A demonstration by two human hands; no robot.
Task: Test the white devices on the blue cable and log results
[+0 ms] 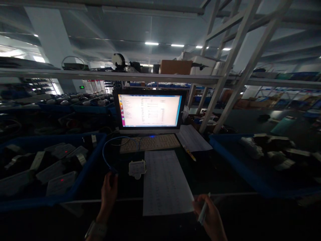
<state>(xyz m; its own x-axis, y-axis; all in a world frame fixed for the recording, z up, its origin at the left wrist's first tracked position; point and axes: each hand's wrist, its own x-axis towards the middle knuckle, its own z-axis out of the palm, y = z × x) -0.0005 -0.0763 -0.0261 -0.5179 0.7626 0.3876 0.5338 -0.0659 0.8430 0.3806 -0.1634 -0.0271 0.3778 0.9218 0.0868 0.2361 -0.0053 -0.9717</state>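
My left hand is closed at the end of a blue cable, which loops up towards the keyboard. To the right of that hand lies a small white box-shaped device with a printed label, beside a printed sheet of paper. Closed around a pen, my right hand is at the sheet's lower right corner; whether the fingers also pinch the paper is unclear in the dim light.
A lit monitor stands behind a keyboard. Blue bins with devices flank the desk, one at left and one at right. More papers and a yellow marker lie right. A shelf crosses above.
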